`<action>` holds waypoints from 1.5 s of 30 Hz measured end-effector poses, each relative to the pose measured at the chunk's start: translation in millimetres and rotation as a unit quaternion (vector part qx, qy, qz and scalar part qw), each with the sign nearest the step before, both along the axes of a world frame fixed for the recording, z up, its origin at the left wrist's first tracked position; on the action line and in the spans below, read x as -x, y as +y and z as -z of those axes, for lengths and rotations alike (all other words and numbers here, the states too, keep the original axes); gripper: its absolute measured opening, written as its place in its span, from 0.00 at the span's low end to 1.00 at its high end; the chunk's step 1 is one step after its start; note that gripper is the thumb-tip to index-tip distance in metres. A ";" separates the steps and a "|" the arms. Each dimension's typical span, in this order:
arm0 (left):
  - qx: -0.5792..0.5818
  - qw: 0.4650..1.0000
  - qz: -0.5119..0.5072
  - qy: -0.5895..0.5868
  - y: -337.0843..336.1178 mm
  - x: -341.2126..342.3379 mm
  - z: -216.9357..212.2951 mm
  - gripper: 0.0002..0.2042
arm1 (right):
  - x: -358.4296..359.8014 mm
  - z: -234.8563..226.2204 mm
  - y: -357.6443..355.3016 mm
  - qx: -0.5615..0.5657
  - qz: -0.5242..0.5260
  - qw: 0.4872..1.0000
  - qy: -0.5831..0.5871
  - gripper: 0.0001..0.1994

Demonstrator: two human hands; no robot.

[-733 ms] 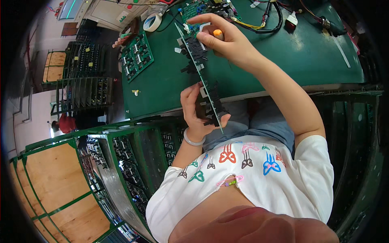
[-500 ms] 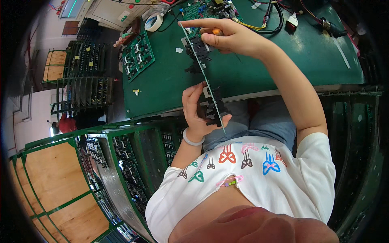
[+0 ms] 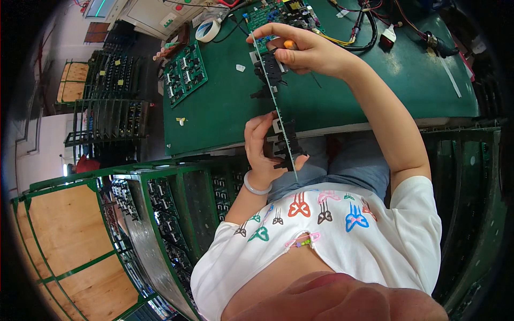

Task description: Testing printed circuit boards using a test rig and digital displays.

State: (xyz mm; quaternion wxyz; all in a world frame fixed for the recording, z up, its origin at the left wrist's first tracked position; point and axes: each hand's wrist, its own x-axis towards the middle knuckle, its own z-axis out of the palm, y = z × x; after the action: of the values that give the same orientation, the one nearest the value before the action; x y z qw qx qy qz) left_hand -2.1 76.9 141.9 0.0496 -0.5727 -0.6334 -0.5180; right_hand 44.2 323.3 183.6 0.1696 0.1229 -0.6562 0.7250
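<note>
A circuit board (image 3: 274,104) with black components on both faces is held up edge-on over the front edge of the table. My left hand (image 3: 262,150) is closed around its near end, fingers on the left side and thumb tip at the right. At the far end, my right hand (image 3: 300,51) grips the board, its index finger reaching over the top corner. Tucked in that same hand is a slim tool with an orange handle end (image 3: 289,44) and a thin dark shaft; its kind is mostly hidden.
On the green table (image 3: 214,115) lie another circuit board (image 3: 186,74), a larger populated board (image 3: 267,24), a white tape roll (image 3: 208,30) and cables (image 3: 369,32). Green racks (image 3: 160,182) holding boards stand left of my lap; another rack (image 3: 466,160) is at right.
The board's far end and my right hand have shifted slightly to the right. Both hands keep their grip, and the whole view has moved a little.
</note>
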 end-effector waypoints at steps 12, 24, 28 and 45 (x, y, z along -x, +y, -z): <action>-0.006 1.000 0.027 -0.004 3.0 2.9 2.2 0.43 | 1.1 2.4 23.7 -0.055 -0.041 0.997 -0.023 0.32; 0.007 0.999 0.006 -0.033 3.1 2.7 -8.1 0.45 | -2.5 -4.8 16.2 -0.188 0.107 0.976 0.030 0.26; 0.095 0.992 -0.035 0.074 -8.2 19.0 -28.1 0.48 | -54.1 -10.9 45.9 -0.305 0.359 0.881 -0.043 0.12; 0.204 0.962 -0.108 0.143 -27.7 33.1 -25.5 0.42 | -132.5 64.8 139.0 -0.479 0.451 0.673 -0.339 0.26</action>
State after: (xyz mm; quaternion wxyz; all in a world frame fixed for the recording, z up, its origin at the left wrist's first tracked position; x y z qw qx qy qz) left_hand -35.2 49.2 167.3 0.0771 -0.5670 -0.7701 -0.2820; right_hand 176.7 462.3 118.8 0.1594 -0.3779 -0.9014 0.1386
